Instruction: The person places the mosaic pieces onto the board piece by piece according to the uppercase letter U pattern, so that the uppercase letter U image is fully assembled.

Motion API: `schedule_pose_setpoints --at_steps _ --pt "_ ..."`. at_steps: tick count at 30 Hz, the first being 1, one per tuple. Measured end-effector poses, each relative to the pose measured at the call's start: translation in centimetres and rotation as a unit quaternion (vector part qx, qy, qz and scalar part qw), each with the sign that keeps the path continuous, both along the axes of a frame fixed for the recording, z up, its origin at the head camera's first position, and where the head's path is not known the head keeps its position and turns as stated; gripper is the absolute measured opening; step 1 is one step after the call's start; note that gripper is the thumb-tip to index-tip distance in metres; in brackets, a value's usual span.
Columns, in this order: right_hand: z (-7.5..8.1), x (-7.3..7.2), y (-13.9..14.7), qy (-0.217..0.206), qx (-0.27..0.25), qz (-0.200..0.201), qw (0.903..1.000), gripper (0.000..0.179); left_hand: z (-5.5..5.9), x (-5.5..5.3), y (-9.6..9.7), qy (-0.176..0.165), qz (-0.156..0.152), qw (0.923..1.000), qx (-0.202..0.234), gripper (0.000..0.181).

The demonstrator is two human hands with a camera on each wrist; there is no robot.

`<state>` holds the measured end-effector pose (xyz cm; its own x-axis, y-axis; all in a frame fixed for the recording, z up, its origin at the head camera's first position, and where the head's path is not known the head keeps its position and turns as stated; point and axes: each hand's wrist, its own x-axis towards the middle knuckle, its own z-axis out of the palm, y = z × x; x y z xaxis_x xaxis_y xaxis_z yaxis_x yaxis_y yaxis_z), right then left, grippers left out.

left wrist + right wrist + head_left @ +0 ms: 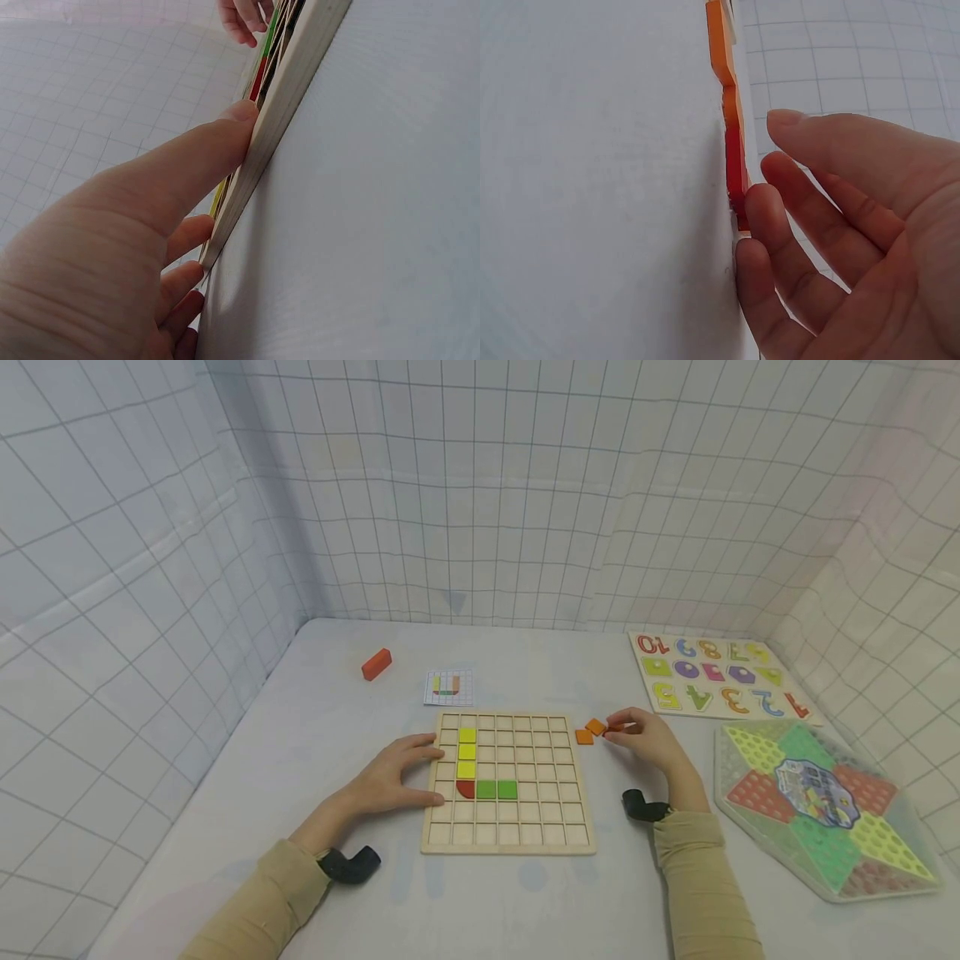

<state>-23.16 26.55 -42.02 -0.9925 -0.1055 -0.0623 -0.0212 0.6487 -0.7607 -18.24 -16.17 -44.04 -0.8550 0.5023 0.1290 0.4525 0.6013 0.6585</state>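
On the pale surface lies a wooden grid board, the left hand touching its left edge, grip wide; yellow tiles and green tiles sit in its squares; just beyond its right edge, orange tiles and a red piece lie by the right hand, grip loosely spread

Bright, even, diffuse light fills the head view, leaving faint, soft-edged shadows on the table; the wide lens bows the grid lines of the wall toward the edges. Both wrist views look dimmer and greyer, slightly soft in detail, with blurry shadows beside the board and near the right hand.
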Motion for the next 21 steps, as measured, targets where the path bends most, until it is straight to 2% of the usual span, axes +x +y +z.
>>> schedule_pose_setpoints --at_steps 10,21 --pt "-0.69 -0.21 -0.08 0.007 0.009 -0.002 0.9999 0.027 -0.13 -0.10 -0.06 0.005 -0.004 1.0000 0.003 0.065" --pt "-0.49 0.02 -0.32 0.013 0.017 0.003 0.9998 0.023 0.00 0.01 -0.01 -0.001 0.000 1.0000 0.003 0.066"
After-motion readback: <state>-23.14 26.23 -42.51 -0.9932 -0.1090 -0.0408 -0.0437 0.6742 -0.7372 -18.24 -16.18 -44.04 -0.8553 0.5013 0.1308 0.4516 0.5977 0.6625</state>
